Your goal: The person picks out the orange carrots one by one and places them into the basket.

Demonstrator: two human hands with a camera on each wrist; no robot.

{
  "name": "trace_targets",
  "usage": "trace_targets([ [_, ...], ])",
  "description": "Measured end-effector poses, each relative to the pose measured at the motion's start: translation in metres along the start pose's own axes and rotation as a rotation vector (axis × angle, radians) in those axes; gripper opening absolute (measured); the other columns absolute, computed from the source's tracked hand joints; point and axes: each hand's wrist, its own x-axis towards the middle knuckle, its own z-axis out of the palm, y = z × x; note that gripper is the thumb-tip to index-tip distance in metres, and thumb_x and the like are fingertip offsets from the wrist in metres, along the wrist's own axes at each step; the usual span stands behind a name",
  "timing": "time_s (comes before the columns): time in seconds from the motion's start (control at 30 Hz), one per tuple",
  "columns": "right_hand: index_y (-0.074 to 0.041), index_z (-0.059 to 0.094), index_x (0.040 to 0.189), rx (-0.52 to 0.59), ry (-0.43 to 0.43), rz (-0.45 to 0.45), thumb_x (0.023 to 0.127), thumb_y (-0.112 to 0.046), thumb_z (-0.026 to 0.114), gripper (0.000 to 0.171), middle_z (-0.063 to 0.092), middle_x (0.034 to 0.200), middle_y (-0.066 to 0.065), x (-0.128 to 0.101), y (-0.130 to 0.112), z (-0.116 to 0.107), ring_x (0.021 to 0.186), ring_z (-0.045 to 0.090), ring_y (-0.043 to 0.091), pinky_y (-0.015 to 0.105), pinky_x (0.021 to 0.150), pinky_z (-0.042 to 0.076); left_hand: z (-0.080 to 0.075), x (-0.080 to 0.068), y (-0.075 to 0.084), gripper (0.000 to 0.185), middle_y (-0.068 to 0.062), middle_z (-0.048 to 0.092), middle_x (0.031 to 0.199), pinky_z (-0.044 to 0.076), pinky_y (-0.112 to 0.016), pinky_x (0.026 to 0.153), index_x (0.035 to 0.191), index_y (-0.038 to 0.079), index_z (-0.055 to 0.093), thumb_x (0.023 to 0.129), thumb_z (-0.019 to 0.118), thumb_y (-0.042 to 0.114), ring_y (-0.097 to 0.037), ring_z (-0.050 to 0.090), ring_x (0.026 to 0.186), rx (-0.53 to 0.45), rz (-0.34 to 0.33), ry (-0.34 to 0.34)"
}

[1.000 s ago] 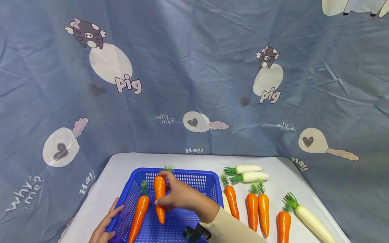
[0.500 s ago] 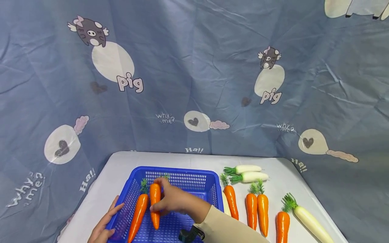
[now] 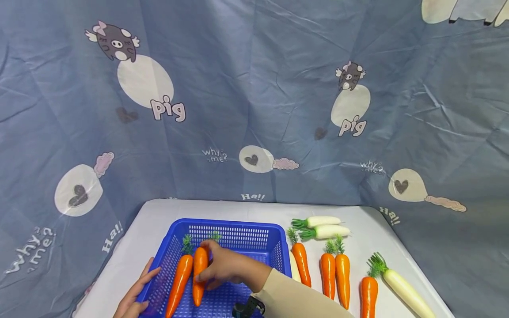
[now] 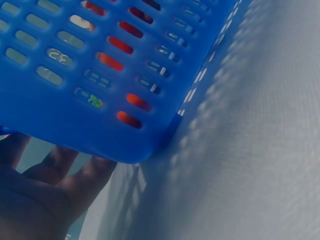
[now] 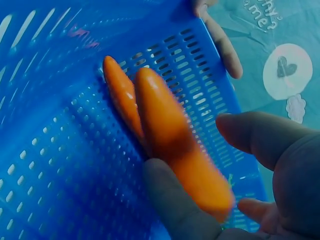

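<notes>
My right hand (image 3: 228,265) reaches into the blue basket (image 3: 254,224) and holds an orange carrot (image 3: 199,260) by its sides. The carrot's thin end points toward me, next to a second carrot (image 3: 180,282) along the basket's left side. In the right wrist view, the held carrot (image 5: 160,117) lies between the thumb and fingers, partly covering the other carrot (image 5: 120,95). My left hand (image 3: 134,293) rests on the basket's left rim, its fingers fairly straight. The left wrist view shows that hand (image 4: 45,195) beneath the rim, with its fingertips hidden.
On the white table (image 3: 159,212) right of the basket lie several carrots (image 3: 343,278) and white radishes (image 3: 409,291) with green tops. Two radishes (image 3: 324,231) lie at the back. One pale radish (image 3: 294,267) is partly hidden by the basket. A blue printed curtain (image 3: 302,145) hangs behind.
My right hand has lowered the carrot and moved it left and toward me, closer to the other carrot in the basket. My left hand has stayed at the rim.
</notes>
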Motion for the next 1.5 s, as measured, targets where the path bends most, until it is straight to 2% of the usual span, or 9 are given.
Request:
trace_targets([
  [0.23,-0.021,0.038,0.136,-0.049,-0.059,0.007,0.072,0.013,0.069,0.079,0.052,0.109,0.021,-0.001,-0.002,-0.003,0.086,0.064,0.028,0.051,0.071,0.054,0.000,0.005,-0.002,0.073,0.017,-0.004,0.160,0.035,-0.011,0.094,0.144,-0.015,0.018,0.072,0.030,-0.015,0.019,0.016,0.133,-0.014,0.126,-0.046],
  [0.47,-0.018,0.039,0.134,-0.112,-0.066,0.005,0.074,0.009,0.070,0.073,0.053,0.111,0.020,-0.004,-0.006,-0.006,0.088,0.062,0.025,0.050,0.071,0.054,0.000,0.007,0.001,0.073,0.022,-0.004,0.159,0.035,-0.011,0.095,0.146,-0.013,0.014,0.075,0.030,-0.013,0.020,0.017,0.132,-0.074,0.104,-0.071],
  [0.63,-0.019,0.042,0.132,-0.139,-0.063,0.002,0.073,0.007,0.071,0.070,0.055,0.110,0.019,-0.003,-0.007,-0.010,0.085,0.062,0.025,0.049,0.069,0.055,0.000,0.008,0.000,0.072,0.023,-0.001,0.158,0.036,-0.012,0.095,0.146,-0.013,0.016,0.075,0.032,-0.011,0.019,0.018,0.132,-0.077,0.099,-0.052],
  [0.77,-0.018,0.045,0.132,-0.227,-0.046,-0.020,0.074,0.001,0.074,0.068,0.058,0.105,0.015,-0.004,-0.009,-0.014,0.083,0.062,0.021,0.044,0.065,0.055,0.000,0.008,-0.001,0.073,0.025,-0.001,0.157,0.039,-0.015,0.093,0.147,-0.011,0.016,0.075,0.033,-0.009,0.020,0.021,0.131,-0.093,0.065,-0.051],
  [0.87,-0.018,0.048,0.132,-0.311,-0.020,-0.051,0.075,-0.005,0.076,0.065,0.061,0.100,0.010,-0.007,-0.012,-0.017,0.079,0.061,0.018,0.040,0.061,0.055,-0.003,0.008,-0.004,0.071,0.029,-0.001,0.156,0.041,-0.018,0.092,0.147,-0.011,0.014,0.079,0.035,-0.005,0.020,0.021,0.130,-0.114,0.056,-0.078],
  [1.0,-0.021,0.050,0.131,-0.344,-0.013,-0.121,0.077,-0.013,0.076,0.061,0.063,0.097,0.006,-0.013,-0.018,-0.023,0.074,0.063,0.016,0.037,0.062,0.055,-0.007,0.009,-0.008,0.068,0.034,0.000,0.153,0.042,-0.020,0.091,0.147,-0.010,0.012,0.085,0.037,0.004,0.020,0.020,0.129,-0.103,0.038,-0.105],
  [1.13,-0.027,0.050,0.130,-0.365,-0.011,-0.204,0.079,-0.020,0.076,0.058,0.063,0.100,0.003,-0.020,-0.027,-0.029,0.077,0.064,0.013,0.031,0.065,0.054,-0.010,0.010,-0.013,0.069,0.034,-0.001,0.152,0.041,-0.020,0.090,0.147,-0.009,0.013,0.086,0.038,0.010,0.021,0.018,0.128,-0.058,0.020,-0.101],
  [1.27,-0.032,0.051,0.128,-0.414,0.000,-0.238,0.082,-0.028,0.074,0.052,0.064,0.101,-0.002,-0.030,-0.032,-0.034,0.085,0.061,0.009,0.027,0.070,0.051,-0.014,0.010,-0.019,0.066,0.034,-0.001,0.152,0.039,-0.019,0.091,0.146,-0.010,0.016,0.087,0.036,0.011,0.022,0.015,0.128,-0.004,0.033,-0.109],
  [1.5,-0.034,0.051,0.129,-0.387,-0.047,-0.317,0.085,-0.029,0.070,0.048,0.062,0.105,-0.007,-0.050,-0.030,-0.043,0.091,0.064,0.009,0.027,0.071,0.052,-0.026,0.013,-0.030,0.061,0.042,0.000,0.147,0.039,-0.020,0.092,0.150,-0.001,0.014,0.093,0.031,0.013,0.023,0.014,0.127,-0.064,0.065,-0.227],
])
